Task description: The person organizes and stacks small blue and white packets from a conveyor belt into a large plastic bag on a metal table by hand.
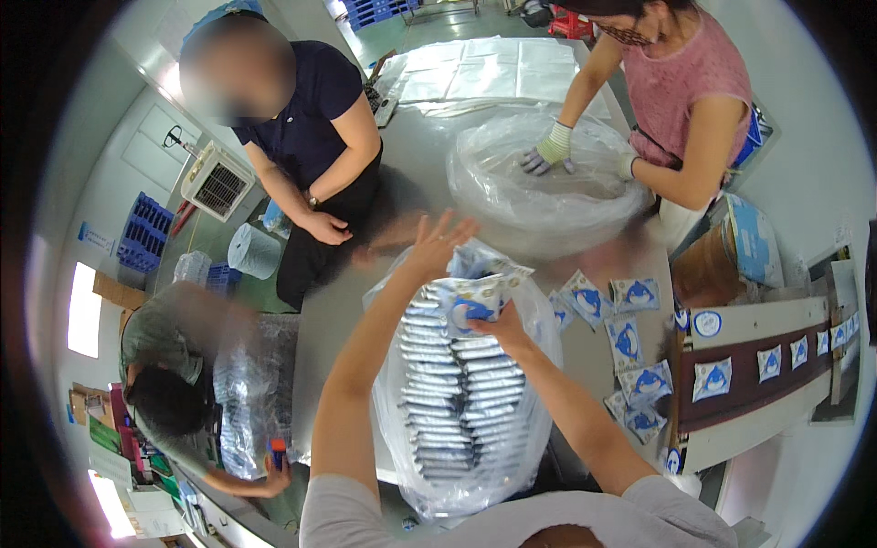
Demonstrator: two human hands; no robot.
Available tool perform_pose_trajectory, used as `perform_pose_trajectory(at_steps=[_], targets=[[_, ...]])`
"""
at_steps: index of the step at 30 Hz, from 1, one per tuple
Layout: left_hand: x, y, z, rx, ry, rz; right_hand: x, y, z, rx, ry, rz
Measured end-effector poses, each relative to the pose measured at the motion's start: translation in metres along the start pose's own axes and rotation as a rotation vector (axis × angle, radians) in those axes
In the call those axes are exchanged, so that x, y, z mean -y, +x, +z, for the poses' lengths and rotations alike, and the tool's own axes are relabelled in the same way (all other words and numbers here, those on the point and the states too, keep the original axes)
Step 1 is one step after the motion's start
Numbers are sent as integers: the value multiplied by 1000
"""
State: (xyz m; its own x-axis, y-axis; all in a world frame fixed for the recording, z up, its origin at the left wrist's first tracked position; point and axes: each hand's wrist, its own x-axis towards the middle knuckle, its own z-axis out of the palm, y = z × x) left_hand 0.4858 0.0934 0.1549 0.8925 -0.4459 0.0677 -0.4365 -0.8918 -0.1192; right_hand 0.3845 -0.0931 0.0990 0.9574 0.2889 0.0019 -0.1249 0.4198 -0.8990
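A large transparent plastic bag [539, 416] stands in front of me, filled with two neat rows of small stacked packets [434, 393]. My right hand [504, 326] grips a white packet with a blue whale picture [473, 306] at the far end of the rows, thumb on its front. Just beyond it, my left hand [440, 247] is raised over the bag's far end with its fingers spread, holding nothing. More whale packets [627, 340] lie loose on the metal table [333, 320], right of the bag.
A conveyor [749, 379] at the right carries spaced packets. Across the table, a gloved person [685, 100] handles another transparent bag [548, 173]. One person in dark clothes [320, 100] is at the far left; another bends beside a filled bag [251, 402] at the left.
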Motion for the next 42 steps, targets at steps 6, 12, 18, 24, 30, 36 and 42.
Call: perform_pose_trajectory(at_steps=[6,12,18,24,30,36,42], targets=[[40,96,89,301,-269,287,35,54,-63,202,-1593,-396],[22,125,60,-3,-335,247,21,64,-63,481,-1970,-476],[9,127,18,-230,-361,153,-6,90,-8,617,-1947,-311],[17,113,0,-181,-318,234,-53,98,-28,585,-1784,-82],[34,105,-27,-175,-351,149,-68,70,17,595,-1921,143],[29,109,-47,-64,-226,142,-67,66,38,548,-2109,156],[-48,12,-127,-277,-336,123,-33,-5,29,348,-1370,-184]])
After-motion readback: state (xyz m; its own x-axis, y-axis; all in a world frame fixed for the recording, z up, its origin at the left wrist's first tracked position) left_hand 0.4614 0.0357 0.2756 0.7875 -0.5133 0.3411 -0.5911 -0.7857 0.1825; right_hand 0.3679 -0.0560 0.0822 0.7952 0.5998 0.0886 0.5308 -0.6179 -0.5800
